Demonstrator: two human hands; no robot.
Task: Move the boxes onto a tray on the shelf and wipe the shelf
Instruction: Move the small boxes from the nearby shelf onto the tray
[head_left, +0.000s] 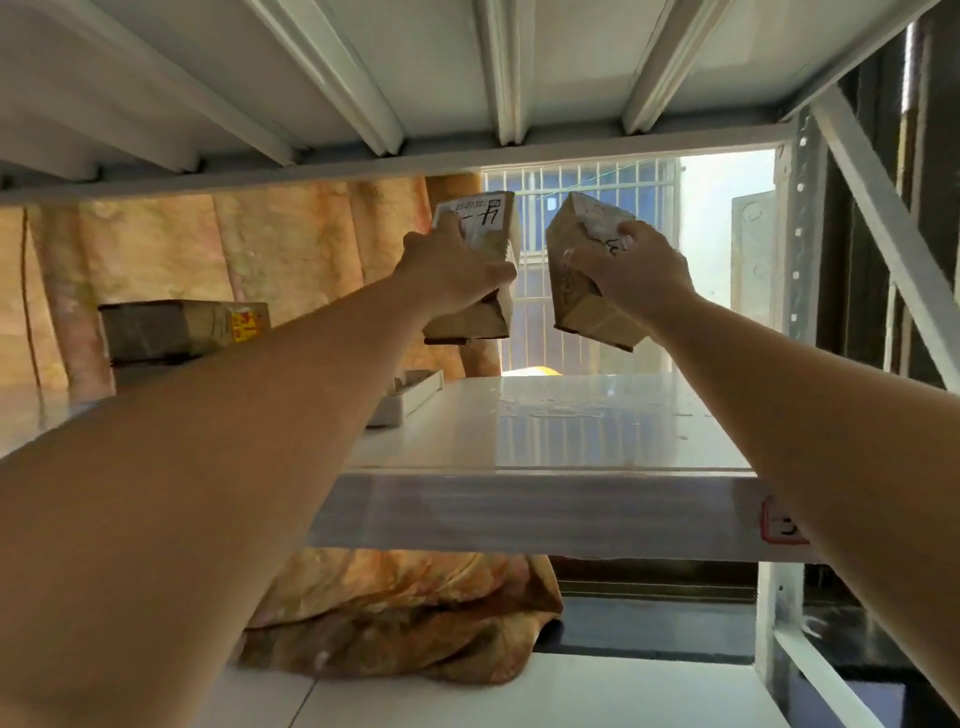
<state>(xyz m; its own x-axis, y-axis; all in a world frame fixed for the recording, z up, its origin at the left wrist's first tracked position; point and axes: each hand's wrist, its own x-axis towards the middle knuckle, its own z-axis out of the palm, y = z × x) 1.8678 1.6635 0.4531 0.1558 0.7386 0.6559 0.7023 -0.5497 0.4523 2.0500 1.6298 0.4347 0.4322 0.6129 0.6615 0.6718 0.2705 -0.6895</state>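
My left hand grips a small brown cardboard box with a white label, held up above the white shelf. My right hand grips a second brown box, tilted, beside the first and apart from it. Both boxes hang in the air over the shelf's back part. A flat white tray lies on the shelf at the left, partly hidden by my left forearm. A larger taped cardboard box stands at the far left, seemingly on that tray side.
The ribbed underside of an upper shelf is close overhead. An orange patterned curtain hangs behind, with a barred window at the back. A white upright post stands at the right. A lower shelf lies beneath.
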